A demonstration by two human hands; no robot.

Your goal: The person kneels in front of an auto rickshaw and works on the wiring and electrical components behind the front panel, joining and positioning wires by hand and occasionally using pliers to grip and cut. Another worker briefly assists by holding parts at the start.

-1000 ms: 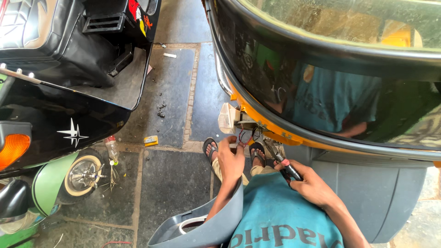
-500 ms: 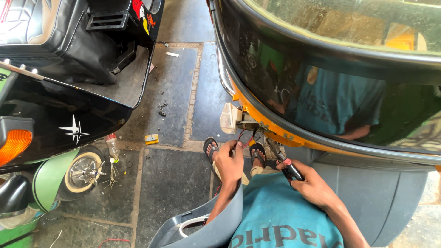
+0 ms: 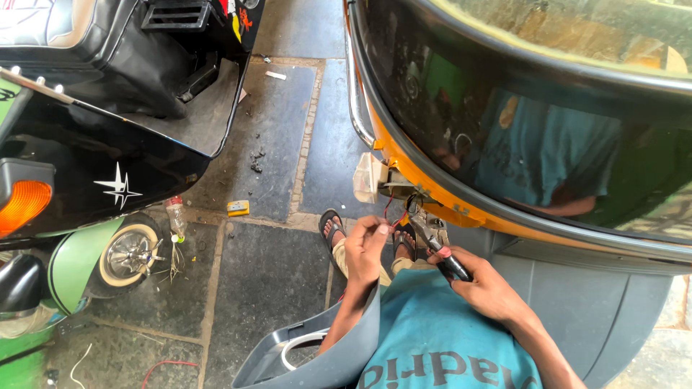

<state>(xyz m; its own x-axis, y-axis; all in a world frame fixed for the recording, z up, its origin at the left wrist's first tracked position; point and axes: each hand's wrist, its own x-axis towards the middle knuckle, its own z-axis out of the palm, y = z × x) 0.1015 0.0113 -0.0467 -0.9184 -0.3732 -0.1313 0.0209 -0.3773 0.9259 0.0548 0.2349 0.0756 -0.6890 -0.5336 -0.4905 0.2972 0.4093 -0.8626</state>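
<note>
Under the curved black and orange body panel (image 3: pixel 432 180) of the vehicle in front of you, both your hands stay at the same spot as a second ago; almost nothing has shifted. Your left hand (image 3: pixel 366 248) is still pinched closed on the thin red wire (image 3: pixel 390 209) that hangs from the metal bracket (image 3: pixel 404 189) beside the pale lamp housing (image 3: pixel 366 178). Your right hand (image 3: pixel 484 288) is still clenched round the dark handles of the pliers (image 3: pixel 436 248), whose nose points up toward the bracket and sits just beside the wire; whether the nose actually bites the wire is too small to tell.

The only real difference is slight: your head has dipped a little, so the hands sit a touch lower in view, and the pliers keep the same tilt. Judging from that, the work on the wire is at a standstill or moving in very fine steps, with both grips steady.

Below, your sandalled foot (image 3: pixel 331 227) rests on the stone floor (image 3: pixel 274 274), a grey plastic cover (image 3: pixel 317 356) leans against your left forearm, and a scooter (image 3: pixel 94 173) stands well apart to the left.
</note>
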